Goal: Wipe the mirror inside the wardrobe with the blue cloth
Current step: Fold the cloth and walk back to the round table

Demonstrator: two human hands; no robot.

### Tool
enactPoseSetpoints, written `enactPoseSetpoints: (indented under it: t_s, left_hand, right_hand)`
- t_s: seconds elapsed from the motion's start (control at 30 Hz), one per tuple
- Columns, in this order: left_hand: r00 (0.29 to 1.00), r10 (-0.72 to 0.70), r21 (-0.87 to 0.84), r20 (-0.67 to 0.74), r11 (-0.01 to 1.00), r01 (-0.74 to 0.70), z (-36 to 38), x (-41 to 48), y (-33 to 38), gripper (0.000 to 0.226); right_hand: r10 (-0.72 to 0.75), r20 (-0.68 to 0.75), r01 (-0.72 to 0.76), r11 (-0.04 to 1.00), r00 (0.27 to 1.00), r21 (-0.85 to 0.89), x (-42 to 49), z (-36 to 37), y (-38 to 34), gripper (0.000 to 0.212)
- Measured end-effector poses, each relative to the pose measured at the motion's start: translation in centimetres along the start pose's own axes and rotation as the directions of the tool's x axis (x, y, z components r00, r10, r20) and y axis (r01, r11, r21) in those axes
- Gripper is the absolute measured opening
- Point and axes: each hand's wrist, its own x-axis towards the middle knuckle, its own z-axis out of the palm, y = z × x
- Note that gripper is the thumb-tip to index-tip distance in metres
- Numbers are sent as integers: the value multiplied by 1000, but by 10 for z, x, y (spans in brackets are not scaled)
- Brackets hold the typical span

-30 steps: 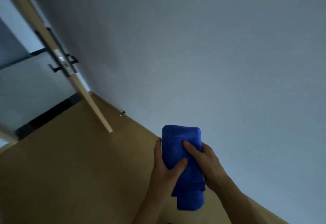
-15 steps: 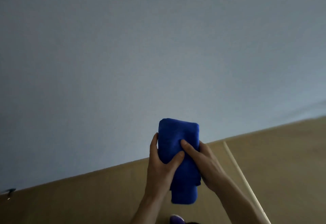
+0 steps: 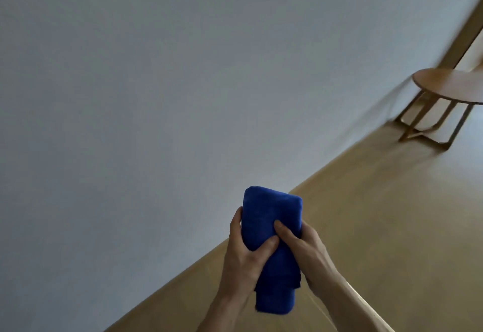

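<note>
Cloth (image 3: 271, 216) is sitting folded into a thick blue pad, upright, between both hands in front of me. Left hand (image 3: 243, 256) is gripping its left edge, thumb lying across the front face. Right hand (image 3: 305, 250) is gripping the right edge, thumb pressing into the front just above the left thumb. Fingers of both are wrapping behind, out of sight. Top of the pad is standing clear above the hands. Lower folds are hanging below them, one loose corner showing at the right.

Handling, as I am judging it: soft, plush and light, with little slip risk on bare skin and nothing to break. It is likely going to sag and unfold if held by one corner. I am favouring a hold across the middle of the pad, palm flat behind, leaving a broad face free to press on glass. One hand should be enough.

Surroundings: I am looking at a plain grey wall (image 3: 156, 96) meeting a wood-toned floor (image 3: 379, 214). A round table (image 3: 449, 83) is standing well apart at the far right. Mirror and wardrobe are not showing in this view, so wiping is not yet begun. I am reckoning the cloth is being carried there.
</note>
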Motion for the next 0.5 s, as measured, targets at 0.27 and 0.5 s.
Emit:
enactPoseSetpoints:
  t_s: [0.27,0.5]
  left_hand:
    - [979,94,-22,182,996,-91,115,42,23,64]
    - [913,121,-59,391,993,-106,212,60,39,61]
  right_hand:
    - [-59,-163,69,996,985,57,26,-116,-15,19]
    - [-65,-382,122,985,922,126,17,-206,-20,14]
